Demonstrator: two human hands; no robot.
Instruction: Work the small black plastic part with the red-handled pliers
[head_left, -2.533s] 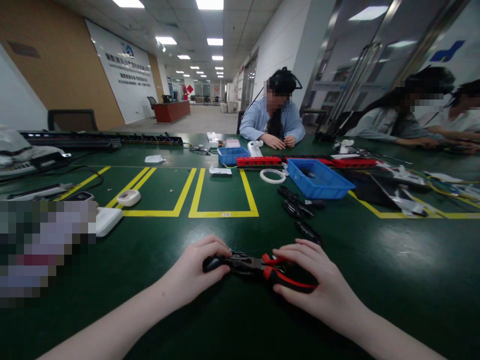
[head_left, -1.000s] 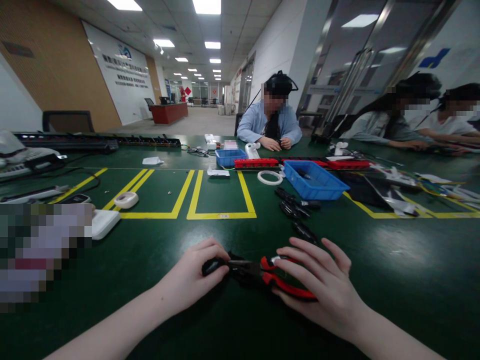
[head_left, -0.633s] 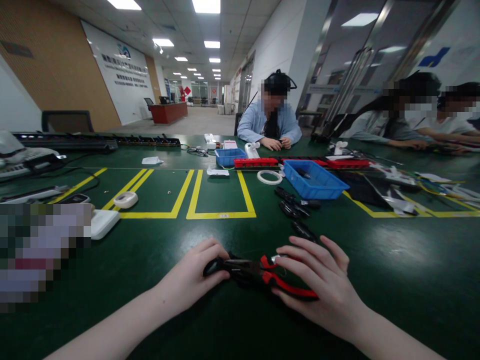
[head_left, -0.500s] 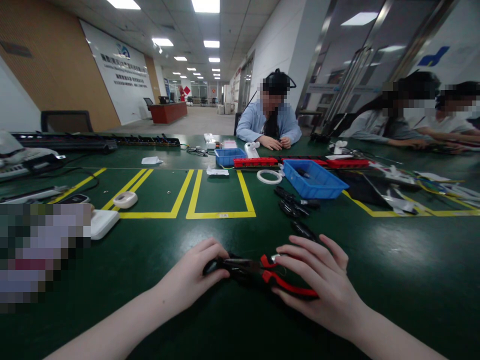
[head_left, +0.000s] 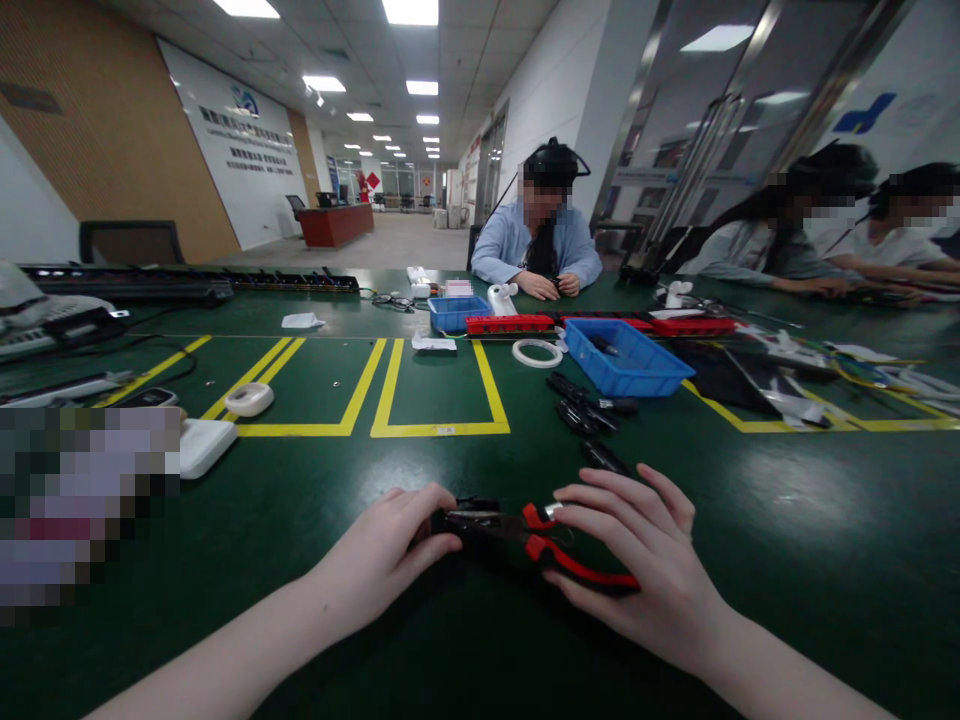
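Note:
Near the front of the green table, my left hand [head_left: 397, 545] is closed on a small black part [head_left: 474, 505], its thumb and fingers pressed together at the part's left end. My right hand [head_left: 649, 560] holds red-handled pliers [head_left: 581, 568], the handles spread between thumb and fingers. The jaws point left and meet the black part beside my left fingertips. Whether they grip it cannot be made out. Beyond my right hand lie several black parts [head_left: 581, 410] in a loose pile.
A blue bin [head_left: 626, 360], a smaller blue bin [head_left: 459, 313], a white ring [head_left: 537, 353] and red strips [head_left: 510, 324] are farther back. A white box [head_left: 202, 447] is at the left. Across the table sits a person [head_left: 536, 240]; others sit at the right.
The black part has turned slightly in my left fingers, and the plier jaws have shifted a little against it. My right hand has barely moved.

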